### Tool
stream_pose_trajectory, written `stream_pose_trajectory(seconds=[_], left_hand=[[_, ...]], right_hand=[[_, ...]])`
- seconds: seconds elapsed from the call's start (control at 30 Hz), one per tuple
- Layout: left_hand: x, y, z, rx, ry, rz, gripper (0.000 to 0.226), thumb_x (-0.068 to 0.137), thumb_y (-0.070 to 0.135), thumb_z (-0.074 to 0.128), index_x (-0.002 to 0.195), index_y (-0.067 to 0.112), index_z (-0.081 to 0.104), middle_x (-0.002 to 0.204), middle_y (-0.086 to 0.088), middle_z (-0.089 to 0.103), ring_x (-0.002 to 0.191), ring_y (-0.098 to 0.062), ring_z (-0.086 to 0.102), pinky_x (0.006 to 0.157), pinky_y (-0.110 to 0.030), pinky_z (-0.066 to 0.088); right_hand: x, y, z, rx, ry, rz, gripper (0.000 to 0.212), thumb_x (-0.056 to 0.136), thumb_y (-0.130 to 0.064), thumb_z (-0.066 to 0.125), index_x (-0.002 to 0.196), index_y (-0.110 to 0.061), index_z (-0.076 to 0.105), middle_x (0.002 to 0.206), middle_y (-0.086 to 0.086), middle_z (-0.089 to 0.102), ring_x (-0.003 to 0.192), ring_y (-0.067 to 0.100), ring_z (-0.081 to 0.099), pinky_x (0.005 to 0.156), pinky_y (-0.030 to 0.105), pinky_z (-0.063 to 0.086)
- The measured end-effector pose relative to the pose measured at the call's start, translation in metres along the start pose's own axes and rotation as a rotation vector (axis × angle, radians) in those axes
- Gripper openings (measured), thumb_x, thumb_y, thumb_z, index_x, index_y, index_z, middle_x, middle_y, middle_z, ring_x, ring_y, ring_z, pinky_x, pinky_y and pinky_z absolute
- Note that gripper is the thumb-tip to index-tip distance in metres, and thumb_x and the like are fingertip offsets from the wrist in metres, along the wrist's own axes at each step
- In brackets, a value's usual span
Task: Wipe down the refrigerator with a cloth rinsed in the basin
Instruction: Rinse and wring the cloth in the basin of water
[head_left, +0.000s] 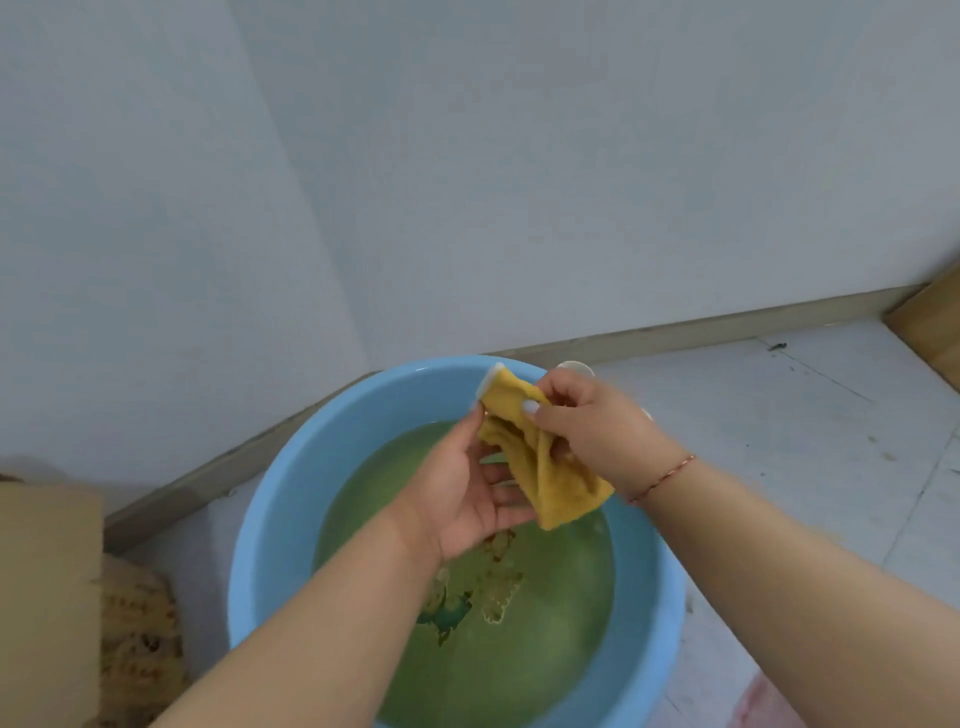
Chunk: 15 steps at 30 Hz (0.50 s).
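Note:
A round light-blue basin (291, 483) stands on the floor, filled with greenish water over a printed pattern on its bottom. Above the water hangs a yellow cloth (550, 467) with a white backing at its top corner. My right hand (597, 426) pinches the cloth near its top, thumb on the front. My left hand (467, 488) lies palm up under the cloth, with the thumb touching its left edge and the fingers spread behind it. No refrigerator shows in the head view.
A grey-white wall (467, 156) with a beige skirting board (727, 325) runs behind the basin. A cardboard box (47, 597) stands at the left, a wooden edge (930, 322) at the far right. Pale floor tiles (805, 441) extend to the right.

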<state>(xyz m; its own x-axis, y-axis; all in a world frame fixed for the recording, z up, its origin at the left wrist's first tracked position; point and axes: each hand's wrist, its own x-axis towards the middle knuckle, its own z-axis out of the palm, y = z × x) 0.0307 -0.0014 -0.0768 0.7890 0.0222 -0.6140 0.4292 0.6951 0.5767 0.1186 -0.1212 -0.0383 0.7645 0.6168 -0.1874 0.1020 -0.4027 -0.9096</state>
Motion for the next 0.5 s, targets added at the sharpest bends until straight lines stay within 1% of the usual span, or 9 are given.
stream_pose_trajectory(seconds=[0.07, 0.13, 0.2, 0.27, 0.33, 0.37, 0.4, 0.43, 0.5], left_hand=[[-0.010, 0.009, -0.012, 0.002, 0.078, 0.106, 0.029, 0.097, 0.032, 0.049, 0.101, 0.007, 0.063, 0.082, -0.015, 0.071, 0.068, -0.027, 0.070, 0.059, -0.036, 0.058], [-0.018, 0.012, -0.027, 0.096, 0.224, 0.196, 0.013, 0.095, 0.011, 0.051, 0.099, 0.007, 0.063, 0.076, -0.011, 0.072, 0.066, -0.024, 0.071, 0.056, -0.032, 0.058], [-0.023, 0.009, -0.047, 0.210, 0.358, 0.199, 0.012, 0.093, 0.005, 0.055, 0.103, 0.008, 0.061, 0.076, -0.011, 0.073, 0.064, -0.022, 0.070, 0.055, -0.031, 0.059], [-0.026, 0.001, -0.068, 0.508, 0.534, 0.105, 0.014, 0.089, 0.005, 0.059, 0.103, 0.007, 0.061, 0.078, -0.014, 0.072, 0.065, -0.024, 0.069, 0.060, -0.034, 0.060], [-0.030, -0.006, -0.081, 1.100, 0.698, -0.041, 0.014, 0.084, 0.015, 0.062, 0.095, 0.008, 0.060, 0.084, -0.014, 0.068, 0.074, -0.029, 0.068, 0.069, -0.036, 0.058], [-0.031, -0.009, -0.083, 1.371, 0.744, -0.115, 0.026, 0.081, 0.025, 0.066, 0.100, 0.009, 0.057, 0.095, -0.013, 0.066, 0.086, -0.029, 0.067, 0.074, -0.034, 0.055], [-0.030, -0.012, -0.083, 1.544, 0.755, -0.153, 0.045, 0.079, 0.035, 0.070, 0.113, 0.010, 0.051, 0.109, -0.012, 0.062, 0.099, -0.029, 0.063, 0.080, -0.032, 0.051], [-0.028, -0.016, -0.083, 1.594, 0.733, -0.143, 0.063, 0.079, 0.040, 0.070, 0.127, 0.010, 0.043, 0.120, -0.009, 0.058, 0.107, -0.027, 0.059, 0.084, -0.032, 0.049], [-0.018, -0.023, -0.082, 1.499, 0.607, -0.007, 0.070, 0.083, 0.035, 0.067, 0.140, 0.013, 0.031, 0.119, -0.003, 0.057, 0.103, -0.021, 0.058, 0.081, -0.029, 0.047]], right_hand=[[0.004, 0.000, 0.022, 0.234, -0.036, 0.064, 0.022, 0.090, -0.016, 0.060, 0.070, -0.016, 0.051, 0.067, 0.002, 0.055, 0.070, 0.021, 0.054, 0.076, 0.043, 0.052], [0.009, 0.011, 0.033, 0.241, 0.072, 0.173, 0.020, 0.087, -0.015, 0.059, 0.070, -0.016, 0.049, 0.069, 0.006, 0.056, 0.070, 0.023, 0.055, 0.082, 0.049, 0.052], [0.013, 0.029, 0.032, 0.140, 0.210, 0.266, 0.017, 0.081, -0.010, 0.056, 0.072, -0.017, 0.044, 0.068, 0.005, 0.052, 0.067, 0.025, 0.057, 0.076, 0.047, 0.053], [0.012, 0.046, 0.028, -0.139, 0.269, 0.295, 0.016, 0.078, -0.004, 0.052, 0.083, -0.016, 0.041, 0.074, 0.005, 0.050, 0.072, 0.031, 0.061, 0.061, 0.037, 0.047], [0.006, 0.055, 0.026, -0.647, 0.262, 0.216, 0.028, 0.080, -0.006, 0.053, 0.105, -0.012, 0.043, 0.095, 0.005, 0.049, 0.088, 0.029, 0.056, 0.063, 0.032, 0.043], [0.003, 0.058, 0.028, -0.797, 0.220, 0.111, 0.037, 0.080, -0.011, 0.056, 0.114, -0.013, 0.043, 0.108, 0.004, 0.048, 0.099, 0.027, 0.053, 0.070, 0.032, 0.044], [0.000, 0.058, 0.033, -0.848, 0.126, 0.006, 0.045, 0.081, -0.020, 0.060, 0.122, -0.017, 0.042, 0.120, 0.003, 0.046, 0.109, 0.024, 0.049, 0.080, 0.032, 0.046], [-0.003, 0.056, 0.042, -0.812, -0.017, -0.087, 0.053, 0.082, -0.030, 0.063, 0.129, -0.023, 0.040, 0.129, 0.001, 0.042, 0.117, 0.021, 0.045, 0.090, 0.032, 0.044], [-0.006, 0.061, 0.066, -0.776, -0.340, -0.188, 0.068, 0.082, -0.044, 0.064, 0.141, -0.030, 0.032, 0.139, -0.002, 0.038, 0.127, 0.019, 0.039, 0.102, 0.034, 0.038]])
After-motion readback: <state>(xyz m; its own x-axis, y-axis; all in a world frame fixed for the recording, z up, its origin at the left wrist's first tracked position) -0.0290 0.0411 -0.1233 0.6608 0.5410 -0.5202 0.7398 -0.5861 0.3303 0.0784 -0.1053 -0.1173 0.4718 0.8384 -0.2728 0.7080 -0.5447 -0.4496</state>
